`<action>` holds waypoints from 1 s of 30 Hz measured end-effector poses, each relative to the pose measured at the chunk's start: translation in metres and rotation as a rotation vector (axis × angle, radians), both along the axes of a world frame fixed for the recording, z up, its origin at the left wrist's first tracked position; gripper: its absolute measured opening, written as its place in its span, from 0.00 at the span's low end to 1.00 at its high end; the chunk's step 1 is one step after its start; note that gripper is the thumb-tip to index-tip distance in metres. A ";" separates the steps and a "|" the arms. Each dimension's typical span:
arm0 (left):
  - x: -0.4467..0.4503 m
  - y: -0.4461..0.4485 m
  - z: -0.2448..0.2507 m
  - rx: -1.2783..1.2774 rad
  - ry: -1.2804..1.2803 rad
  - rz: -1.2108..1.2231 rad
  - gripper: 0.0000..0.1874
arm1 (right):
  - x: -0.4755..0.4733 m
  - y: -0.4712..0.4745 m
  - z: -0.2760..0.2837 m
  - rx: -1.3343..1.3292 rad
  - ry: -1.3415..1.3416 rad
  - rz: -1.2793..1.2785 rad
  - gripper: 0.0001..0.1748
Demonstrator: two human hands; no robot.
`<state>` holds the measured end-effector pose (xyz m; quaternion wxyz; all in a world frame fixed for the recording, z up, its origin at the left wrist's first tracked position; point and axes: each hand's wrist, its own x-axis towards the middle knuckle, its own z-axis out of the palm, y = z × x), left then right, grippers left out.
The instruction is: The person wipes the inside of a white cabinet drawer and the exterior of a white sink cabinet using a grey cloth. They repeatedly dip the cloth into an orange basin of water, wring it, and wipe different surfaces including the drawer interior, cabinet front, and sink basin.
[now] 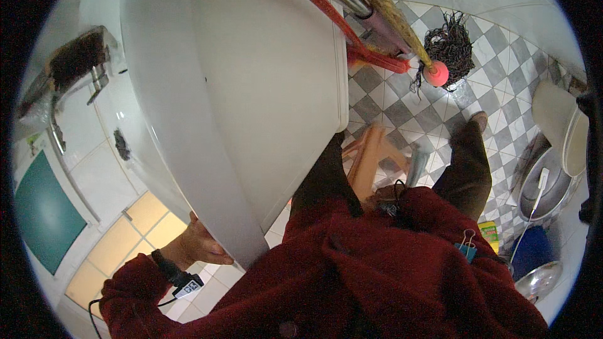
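My left hand (205, 243) rests against the lower edge of a large white cabinet-like body (268, 80), its fingers bent around that edge. The body's smooth side fills the view's upper middle. My right hand (384, 196) is low before my waist, partly covered by the dark red sleeve. Close beyond it are a wooden stool (365, 162) and a blurred grey cylindrical thing (417, 165). Whether the right hand grips either is hidden. Each wrist carries a small strapped device with a cable.
A black string mop (450, 49), a red broom (384, 59) and a wooden pole with a pink rounded end (437, 74) stand ahead on checkered tiles (414, 113). At right are a white bucket (556, 122), a metal basin (530, 197) and a blue container (532, 249).
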<state>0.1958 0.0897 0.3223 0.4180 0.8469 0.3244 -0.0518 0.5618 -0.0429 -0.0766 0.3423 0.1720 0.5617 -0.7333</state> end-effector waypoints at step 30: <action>0.051 0.013 0.019 0.630 0.207 0.014 0.50 | 0.119 0.159 -0.007 0.318 -0.092 -0.796 0.19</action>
